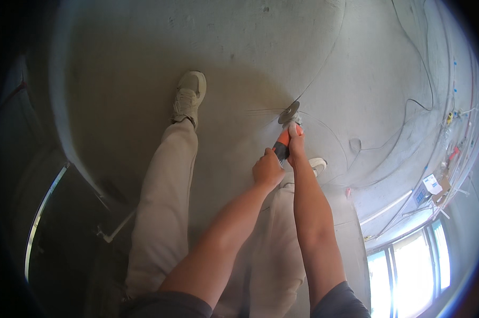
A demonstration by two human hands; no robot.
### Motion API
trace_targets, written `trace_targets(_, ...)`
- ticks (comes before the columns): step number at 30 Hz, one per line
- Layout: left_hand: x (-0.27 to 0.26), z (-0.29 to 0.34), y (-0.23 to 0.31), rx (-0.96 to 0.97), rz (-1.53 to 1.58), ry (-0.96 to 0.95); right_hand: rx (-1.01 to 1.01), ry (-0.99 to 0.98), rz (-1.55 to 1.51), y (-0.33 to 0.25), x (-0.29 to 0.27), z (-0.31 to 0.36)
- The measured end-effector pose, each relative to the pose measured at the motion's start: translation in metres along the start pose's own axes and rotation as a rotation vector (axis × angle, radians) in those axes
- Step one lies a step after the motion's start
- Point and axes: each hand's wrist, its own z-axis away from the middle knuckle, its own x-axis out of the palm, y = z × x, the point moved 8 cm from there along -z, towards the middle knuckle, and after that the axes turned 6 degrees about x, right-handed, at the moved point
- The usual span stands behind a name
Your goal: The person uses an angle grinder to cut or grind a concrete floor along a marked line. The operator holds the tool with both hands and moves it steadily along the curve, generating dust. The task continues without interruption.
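Floor (117, 58): grey, bare-finished, bearing a thin dark line (323, 71) that runs up to the tool.
Legs, two, in pale trousers (162, 212): spread, left shoe (188, 95) forward, presumably for balance and clearance from the tool.
Angle grinder (283, 142), orange and black: between the feet, low over the floor, head pointing away from the body, likely to keep the wheel distant.
Left hand (267, 170): wrapped around the rear, seemingly for steadiness.
Right hand (297, 144): clasping the orange front, apparently to guide the head.
Disc (288, 113): tilted, at the line's end; floor contact cannot be told.
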Motion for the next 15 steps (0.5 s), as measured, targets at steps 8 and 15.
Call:
trace_targets(8, -0.005, 0.017, -0.052, -0.015, -0.066, 0.021, -0.012, -0.055, -0.063, 0.065, 0.018, 0.012)
trace_targets(15, -0.013, 0.021, -0.067, -0.02, -0.098, -0.012, -0.034, -0.017, -0.086, 0.079, 0.03, 0.024)
